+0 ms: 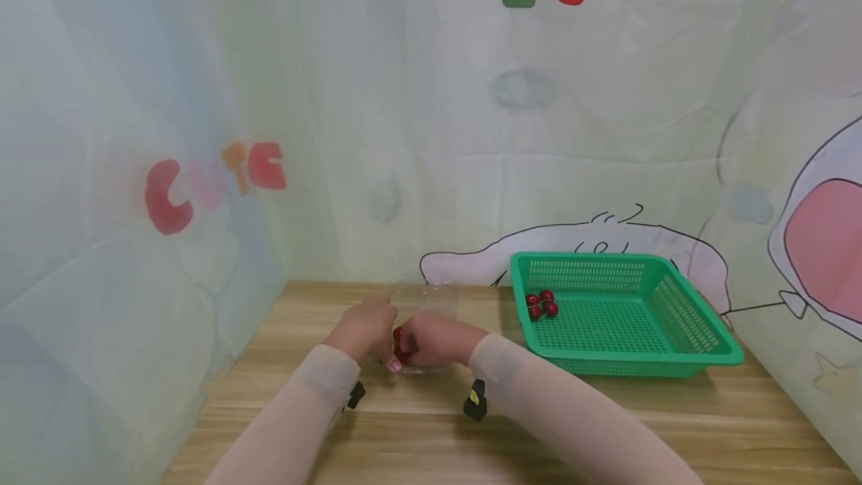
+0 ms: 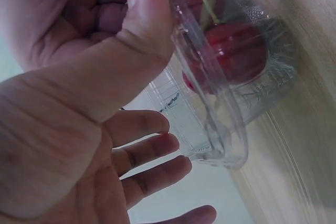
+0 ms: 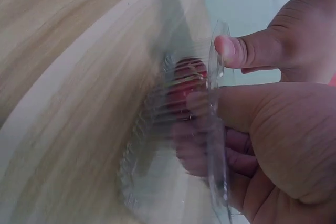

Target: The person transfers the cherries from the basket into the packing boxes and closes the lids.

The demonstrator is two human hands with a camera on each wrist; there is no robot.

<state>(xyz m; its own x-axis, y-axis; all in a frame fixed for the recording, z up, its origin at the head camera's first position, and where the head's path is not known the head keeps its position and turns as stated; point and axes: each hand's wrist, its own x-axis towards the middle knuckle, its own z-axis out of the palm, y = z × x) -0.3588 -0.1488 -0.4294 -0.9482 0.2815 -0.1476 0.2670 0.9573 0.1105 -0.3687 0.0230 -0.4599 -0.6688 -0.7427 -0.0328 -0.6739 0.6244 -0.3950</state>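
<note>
A clear plastic box (image 1: pixel 426 295) stands on the table with its lid raised, cherries (image 2: pixel 241 51) inside. My left hand (image 1: pixel 364 329) is at its left side: the thumb (image 3: pixel 231 51) presses the rim, while the other fingers (image 2: pixel 152 174) extend loosely beside the clear plastic. From the right, my right hand (image 1: pixel 438 338) reaches into the box. Its curled fingers pinch a red cherry (image 3: pixel 184 80), seen through the plastic wall in the right wrist view. The hands partly hide the box and its cherries in the head view.
A green perforated basket (image 1: pixel 626 358) stands on the right of the wooden table (image 1: pixel 404 440). Several cherries (image 1: pixel 551 309) lie at its left end. A printed cloth (image 1: pixel 404 133) hangs behind the table and along its sides.
</note>
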